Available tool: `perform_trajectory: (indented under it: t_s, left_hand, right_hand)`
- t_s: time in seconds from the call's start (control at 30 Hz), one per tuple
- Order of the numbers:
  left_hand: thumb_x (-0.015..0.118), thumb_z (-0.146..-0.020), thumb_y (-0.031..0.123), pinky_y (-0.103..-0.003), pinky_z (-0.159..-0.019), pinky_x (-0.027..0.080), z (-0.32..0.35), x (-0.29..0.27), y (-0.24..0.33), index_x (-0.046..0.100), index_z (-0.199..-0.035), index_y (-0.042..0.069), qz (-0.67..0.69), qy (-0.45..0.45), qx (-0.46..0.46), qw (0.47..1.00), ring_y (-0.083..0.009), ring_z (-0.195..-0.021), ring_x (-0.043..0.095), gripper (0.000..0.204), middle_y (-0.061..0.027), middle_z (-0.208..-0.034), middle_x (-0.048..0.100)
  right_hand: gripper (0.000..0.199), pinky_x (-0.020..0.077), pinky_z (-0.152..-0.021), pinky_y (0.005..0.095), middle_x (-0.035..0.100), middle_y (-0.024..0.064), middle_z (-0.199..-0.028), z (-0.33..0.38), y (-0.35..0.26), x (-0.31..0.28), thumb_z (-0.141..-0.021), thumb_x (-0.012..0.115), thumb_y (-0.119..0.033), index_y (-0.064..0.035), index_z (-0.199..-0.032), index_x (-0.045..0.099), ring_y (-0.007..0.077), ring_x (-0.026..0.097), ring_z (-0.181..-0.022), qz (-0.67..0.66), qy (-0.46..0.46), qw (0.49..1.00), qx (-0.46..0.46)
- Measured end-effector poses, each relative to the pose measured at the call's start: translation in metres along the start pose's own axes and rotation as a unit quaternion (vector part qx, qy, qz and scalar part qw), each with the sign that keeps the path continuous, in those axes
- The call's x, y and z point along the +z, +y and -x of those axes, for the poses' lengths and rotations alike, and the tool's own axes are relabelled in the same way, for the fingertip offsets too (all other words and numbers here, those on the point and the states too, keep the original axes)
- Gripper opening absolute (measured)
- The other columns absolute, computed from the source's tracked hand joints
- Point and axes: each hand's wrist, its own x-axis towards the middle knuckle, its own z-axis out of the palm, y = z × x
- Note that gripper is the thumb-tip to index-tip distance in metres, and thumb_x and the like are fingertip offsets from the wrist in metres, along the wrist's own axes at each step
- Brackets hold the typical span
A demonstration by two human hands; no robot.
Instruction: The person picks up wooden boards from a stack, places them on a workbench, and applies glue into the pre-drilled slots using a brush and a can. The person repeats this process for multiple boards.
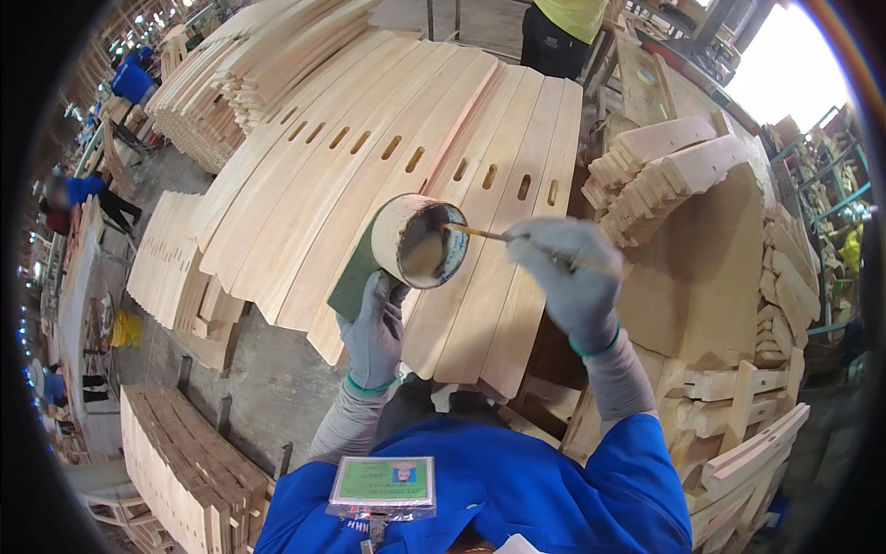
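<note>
My left hand (pixel 372 328), in a grey glove, is closed around a whitish round can (pixel 392 242) and a flat dark green piece (pixel 353 282) beside it. The can is tilted so its mouth faces me, with a brownish residue inside and blue stains on the rim. In my right hand (pixel 570 277), also gloved and slightly blurred, is a thin brush (pixel 482 233). Its far end reaches into the mouth of the can. Below both hands lies a row of pale wooden slats (pixel 369 185) placed side by side, several with a slot cut through.
Stacked slats (pixel 198 111) rise at the far left, with a smaller stack (pixel 171 258) nearer. Thick wooden pieces (pixel 189 462) stand at the lower left. Cut blocks (pixel 664 171) sit on a bench at the right. A person in a yellow top (pixel 568 18) stands beyond the slats.
</note>
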Motion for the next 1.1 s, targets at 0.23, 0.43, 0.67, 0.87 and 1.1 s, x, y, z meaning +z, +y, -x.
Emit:
perform_trajectory:
  t_s: [0.23,0.43,0.67,0.87,1.1]
  left_hand:
    - [0.051,-0.090,-0.002,-0.031,-0.083,0.052,0.005,-0.026,0.002,0.056,-0.111,-0.004,-0.453,-0.057,0.174,0.872,-0.0169,-0.096,0.060,0.022,-0.0091,-0.110,0.059]
    - [0.059,-0.087,0.006,-0.021,-0.075,0.051,0.001,0.003,0.021,0.052,-0.118,0.001,0.091,0.095,-0.060,0.990,-0.0164,-0.094,0.060,0.031,-0.0068,-0.112,0.057]
    - [0.049,-0.095,0.016,-0.027,-0.090,0.047,-0.004,-0.002,0.025,0.052,-0.116,0.000,-0.111,-0.013,0.122,0.986,-0.0148,-0.105,0.054,0.027,-0.0069,-0.116,0.055]
    - [0.044,-0.098,0.016,-0.022,-0.088,0.046,0.001,0.013,0.045,0.051,-0.117,-0.001,0.224,-0.041,-0.067,0.972,-0.0104,-0.101,0.054,0.027,-0.0063,-0.114,0.055]
    - [0.048,-0.094,0.006,-0.022,-0.081,0.050,-0.001,0.002,0.029,0.052,-0.115,-0.002,0.226,-0.064,-0.060,0.970,-0.0116,-0.096,0.058,0.023,-0.0077,-0.108,0.058]
  right_hand:
    - [0.018,0.0519,-0.060,0.0273,0.065,0.0159,-0.085,0.029,-0.034,0.000,-0.079,0.065,0.005,-0.0004,-0.086,0.050,0.0196,0.066,-0.071,-0.131,0.111,0.981,0.091]
    - [0.018,0.0528,-0.061,0.0312,0.065,0.0172,-0.088,0.046,-0.059,0.011,-0.076,0.067,0.005,-0.0002,-0.089,0.055,0.0254,0.066,-0.074,-0.016,0.013,1.000,0.016]
    - [0.019,0.0536,-0.079,0.0364,0.061,0.0203,-0.099,0.070,-0.067,0.012,-0.080,0.055,0.012,0.0002,-0.095,0.051,0.0310,0.064,-0.091,-0.225,0.009,0.974,0.007]
    - [0.022,0.0539,-0.080,0.0409,0.059,0.0263,-0.101,0.078,-0.057,0.030,-0.083,0.051,0.016,0.0010,-0.097,0.041,0.0299,0.064,-0.090,-0.323,0.140,0.933,0.075]
    - [0.021,0.0546,-0.078,0.0425,0.061,0.0257,-0.097,0.083,-0.062,0.026,-0.081,0.052,0.016,0.0006,-0.091,0.042,0.0305,0.065,-0.088,-0.258,0.135,0.949,0.119]
